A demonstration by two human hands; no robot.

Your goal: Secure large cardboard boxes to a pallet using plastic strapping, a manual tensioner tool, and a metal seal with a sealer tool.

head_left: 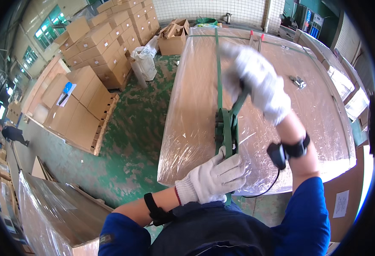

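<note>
A large flat carton point(290, 141) in clear stretch film lies before me, with a green strap point(218, 68) running along its top. On that strap sits a green metal strapping tool point(226, 132). My left hand point(217, 175), in a white knitted glove, is closed over the tool's near end, thumb on one side and fingers on the other. Green strap shows just below this hand. My gloved right hand point(258, 79), smeared by motion, is wrapped round the tool's raised lever point(240, 102). A small pile of metal pieces point(298, 82) lies on the carton, right of my right hand.
Two red-tipped tools point(262, 37) lie at the carton's far edge. Stacked boxes point(106, 47) and a white sack point(144, 64) stand far left. A loaded pallet point(78, 109) is at left, film-wrapped goods point(55, 217) near left. A person point(14, 134) is distant left.
</note>
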